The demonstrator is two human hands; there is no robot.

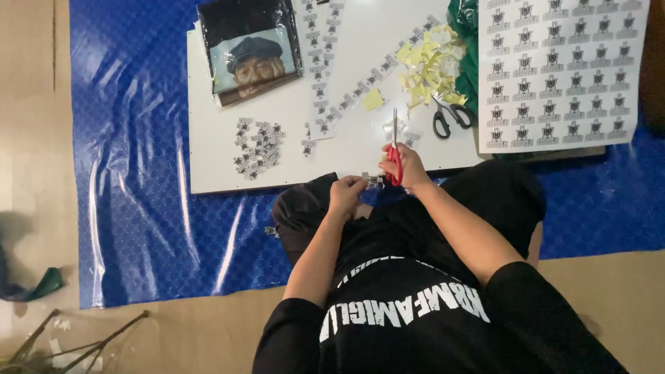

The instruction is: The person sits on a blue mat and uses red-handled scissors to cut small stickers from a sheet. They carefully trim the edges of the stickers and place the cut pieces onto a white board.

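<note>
Blue plastic sheeting (138, 173) covers the floor area, with bare brown ground showing at the left and along the bottom edge; a white board (277, 159) lies flat on the sheeting as the work surface.

Item in hand: a small printed sticker piece (375, 181), black on white, is held just off the near edge of the board, above the person's lap. The left hand (345, 192) pinches it from the left with closed fingertips. The right hand (409, 166) is clenched through the red handles of a pair of scissors (395, 149), whose blades point away from the person, up over the board. The two hands sit close together, the sticker piece between them.

Nearby on the board: a loose heap of cut stickers (258, 147) lies left of the hands. Two uncut sticker strips (322, 62) run diagonally from the top centre toward the middle. A pile of yellowish paper scraps (429, 66) lies right of the strips, with a second pair of scissors, black-handled (450, 114), resting just below it. A large uncut sticker sheet (561, 69) occupies the upper right, overlapping the board's right end. A dark garment in a clear bag (249, 48), showing a printed portrait, rests on the board's upper left corner.

The person wears a black shirt and dark trousers.
</note>
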